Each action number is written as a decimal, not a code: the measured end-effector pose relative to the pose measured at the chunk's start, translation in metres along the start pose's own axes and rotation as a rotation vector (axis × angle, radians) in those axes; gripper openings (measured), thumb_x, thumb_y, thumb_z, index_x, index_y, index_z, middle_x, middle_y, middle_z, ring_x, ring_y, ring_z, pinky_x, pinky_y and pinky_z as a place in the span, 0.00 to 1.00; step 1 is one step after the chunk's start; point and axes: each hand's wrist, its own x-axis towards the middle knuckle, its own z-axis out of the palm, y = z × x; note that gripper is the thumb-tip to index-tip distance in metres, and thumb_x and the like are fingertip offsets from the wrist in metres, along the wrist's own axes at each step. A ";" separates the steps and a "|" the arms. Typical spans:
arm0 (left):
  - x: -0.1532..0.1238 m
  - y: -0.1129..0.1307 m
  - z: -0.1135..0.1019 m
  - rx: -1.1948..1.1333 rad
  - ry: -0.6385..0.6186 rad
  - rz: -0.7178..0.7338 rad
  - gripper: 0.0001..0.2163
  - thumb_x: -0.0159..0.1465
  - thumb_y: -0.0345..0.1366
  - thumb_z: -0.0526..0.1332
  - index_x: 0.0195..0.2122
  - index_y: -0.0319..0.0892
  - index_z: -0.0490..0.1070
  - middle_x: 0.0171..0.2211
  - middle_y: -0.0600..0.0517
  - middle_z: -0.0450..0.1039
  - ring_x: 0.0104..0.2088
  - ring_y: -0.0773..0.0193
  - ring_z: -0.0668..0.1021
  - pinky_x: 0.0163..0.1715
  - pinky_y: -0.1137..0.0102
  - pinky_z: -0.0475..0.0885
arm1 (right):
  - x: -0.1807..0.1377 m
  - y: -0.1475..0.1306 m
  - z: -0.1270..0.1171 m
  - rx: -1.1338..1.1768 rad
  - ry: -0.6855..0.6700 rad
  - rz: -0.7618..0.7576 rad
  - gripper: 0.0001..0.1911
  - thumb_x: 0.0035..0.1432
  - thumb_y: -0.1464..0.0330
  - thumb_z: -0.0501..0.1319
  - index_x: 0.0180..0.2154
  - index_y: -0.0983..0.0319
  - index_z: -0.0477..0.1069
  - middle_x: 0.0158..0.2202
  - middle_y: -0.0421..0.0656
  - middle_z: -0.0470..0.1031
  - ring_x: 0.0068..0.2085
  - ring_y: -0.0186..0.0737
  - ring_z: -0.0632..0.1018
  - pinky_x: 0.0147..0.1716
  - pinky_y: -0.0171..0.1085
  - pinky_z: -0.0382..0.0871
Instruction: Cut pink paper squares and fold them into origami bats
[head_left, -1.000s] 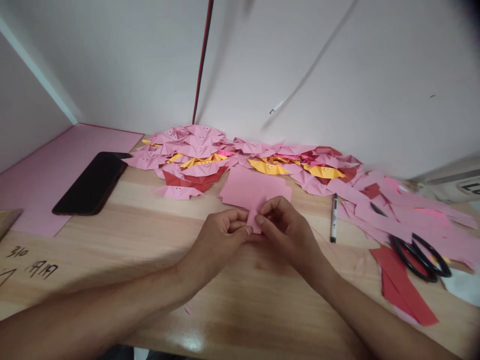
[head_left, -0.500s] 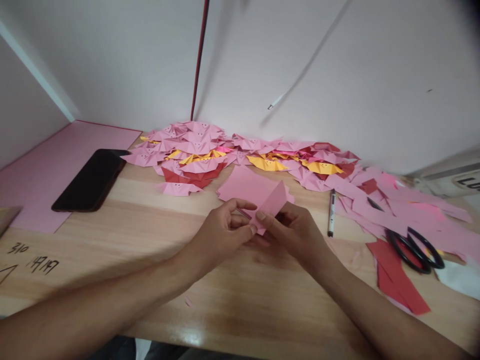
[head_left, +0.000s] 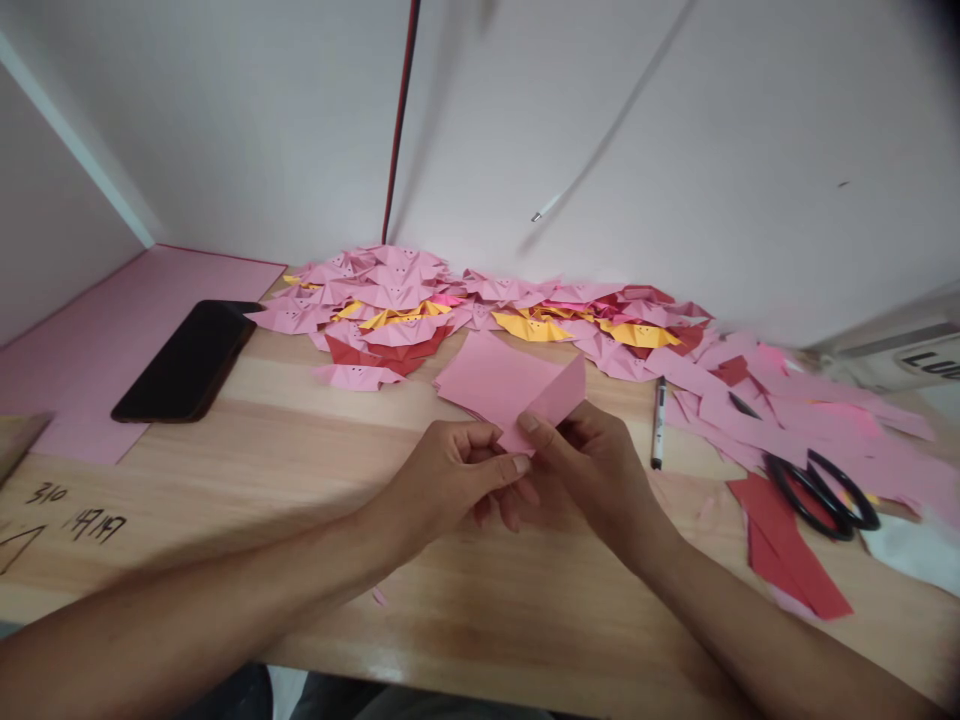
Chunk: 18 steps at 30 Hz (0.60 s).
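Note:
A piece of folded pink paper point(head_left: 556, 396) is between my hands over the middle of the table, with one crease standing up. My right hand point(head_left: 596, 452) pinches it, thumb on the near face and fingers behind. My left hand point(head_left: 457, 468) is closed at the paper's lower corner, its thumb tip along the bottom edge; the other fingers are curled and partly hidden. Just behind lies a stack of pink paper squares point(head_left: 491, 372), overlapped in view by the held paper.
Folded pink, yellow and red paper pieces with small drawn faces point(head_left: 405, 290) are heaped along the wall. To the left are a black phone point(head_left: 187, 360) and a pink sheet point(head_left: 75, 310). A marker point(head_left: 659, 425), scissors point(head_left: 814, 500), red strips point(head_left: 787, 550) and pink scraps point(head_left: 810, 400) lie right.
The held paper has turned slightly, its raised part shifting right. My left fingers have moved a little lower along its bottom corner, and my right hand has edged right.

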 end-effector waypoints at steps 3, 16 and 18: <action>-0.001 0.000 0.001 0.002 0.021 -0.008 0.09 0.60 0.37 0.62 0.29 0.36 0.70 0.26 0.49 0.77 0.19 0.71 0.74 0.17 0.78 0.61 | -0.001 0.001 0.000 0.022 -0.021 0.020 0.14 0.52 0.58 0.62 0.26 0.63 0.69 0.25 0.42 0.73 0.27 0.36 0.72 0.26 0.35 0.67; 0.000 -0.005 -0.002 -0.020 -0.043 0.026 0.10 0.63 0.39 0.59 0.31 0.36 0.67 0.24 0.48 0.76 0.18 0.69 0.75 0.15 0.78 0.63 | 0.000 0.004 -0.001 0.095 -0.031 0.005 0.18 0.54 0.57 0.62 0.21 0.63 0.65 0.18 0.36 0.62 0.20 0.29 0.62 0.18 0.31 0.54; 0.000 -0.006 -0.002 0.003 -0.026 0.036 0.10 0.63 0.39 0.58 0.31 0.36 0.67 0.24 0.49 0.76 0.17 0.70 0.75 0.15 0.78 0.63 | 0.000 0.005 -0.002 0.108 -0.062 0.026 0.20 0.54 0.56 0.62 0.20 0.63 0.65 0.18 0.36 0.62 0.20 0.29 0.62 0.19 0.31 0.54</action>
